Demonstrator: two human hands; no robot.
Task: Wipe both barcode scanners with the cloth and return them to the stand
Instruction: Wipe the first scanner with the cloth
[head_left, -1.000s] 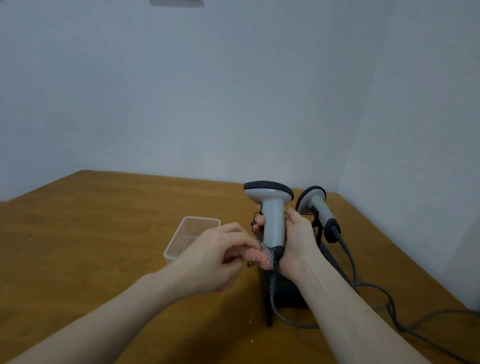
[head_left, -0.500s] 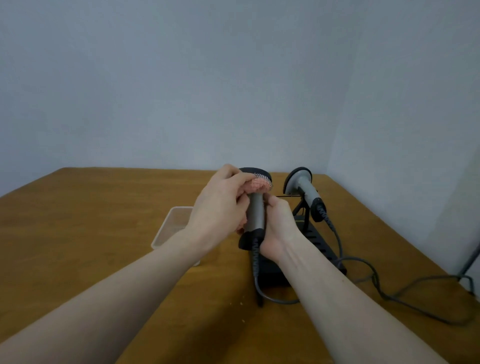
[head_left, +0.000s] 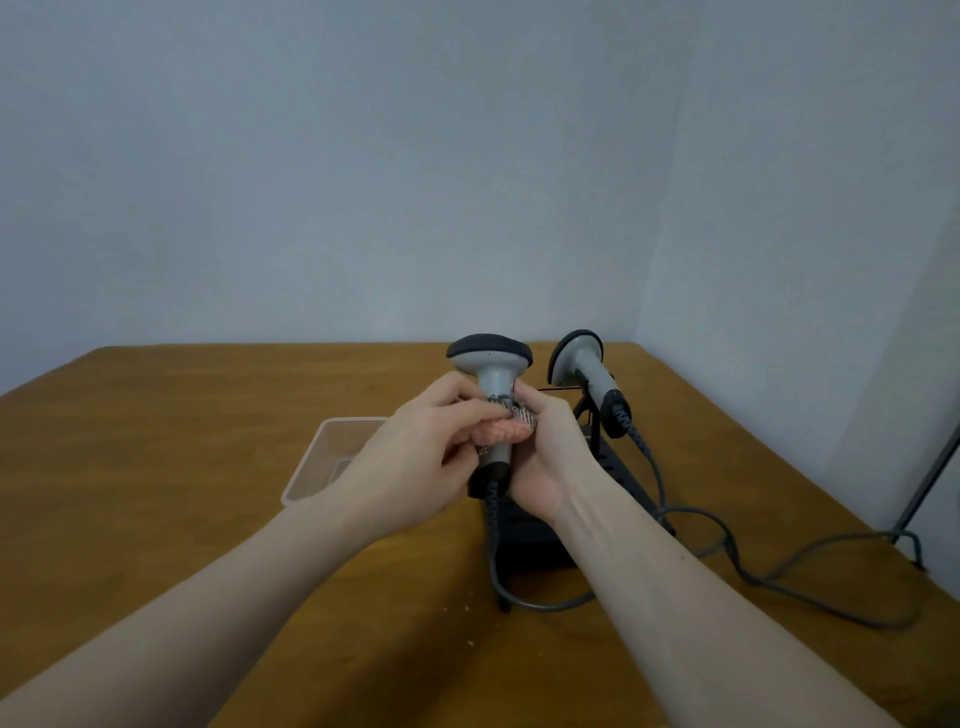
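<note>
I hold a grey barcode scanner (head_left: 490, 364) upright above the table, its dark-topped head up and its handle gripped in my right hand (head_left: 545, 457). A small pink and grey cloth (head_left: 506, 428) is pinched in my left hand (head_left: 415, 462) and pressed against the middle of the handle. The second grey scanner (head_left: 587, 371) rests tilted on the black stand (head_left: 613, 467) just to the right. Part of the stand is hidden behind my right wrist.
A clear plastic tray (head_left: 322, 462) lies on the wooden table (head_left: 156, 467) left of my hands. Grey cables (head_left: 779, 577) run from both scanners across the table's right side. Walls close in behind and on the right. A thin dark rod (head_left: 930, 478) leans at the right edge.
My left hand with the cloth went from the handle's lower end up to the scanner's head, then came down to the middle of the handle. The right hand kept its hold.
</note>
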